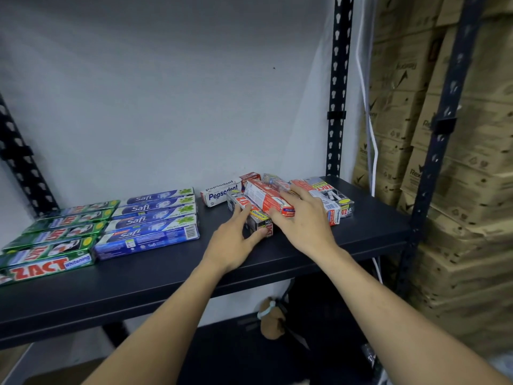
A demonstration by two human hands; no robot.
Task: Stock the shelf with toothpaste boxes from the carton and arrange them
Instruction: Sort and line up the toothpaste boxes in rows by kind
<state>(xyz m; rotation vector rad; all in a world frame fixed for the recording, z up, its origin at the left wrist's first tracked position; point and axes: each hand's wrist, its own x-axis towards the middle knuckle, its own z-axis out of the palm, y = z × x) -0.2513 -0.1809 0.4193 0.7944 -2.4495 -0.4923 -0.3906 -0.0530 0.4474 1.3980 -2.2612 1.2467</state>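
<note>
Hands at the arranging step.
Left hand (236,240) grips grey box (261,222); right hand (302,220), fingers straight, presses red box (266,200); next: align into rows.

Free along the bare front of the shelf (166,276) and above it. Blocked left by green boxes (52,243) and blue boxes (150,220), right by a pile (327,198), post (337,107), cartons (466,162). Narrow gap between blue boxes and pile.

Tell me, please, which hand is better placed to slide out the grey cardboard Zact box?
Probably left: the left hand grips the grey cardboard Zact box; the right hand lies flat on the red cardboard box.
</note>
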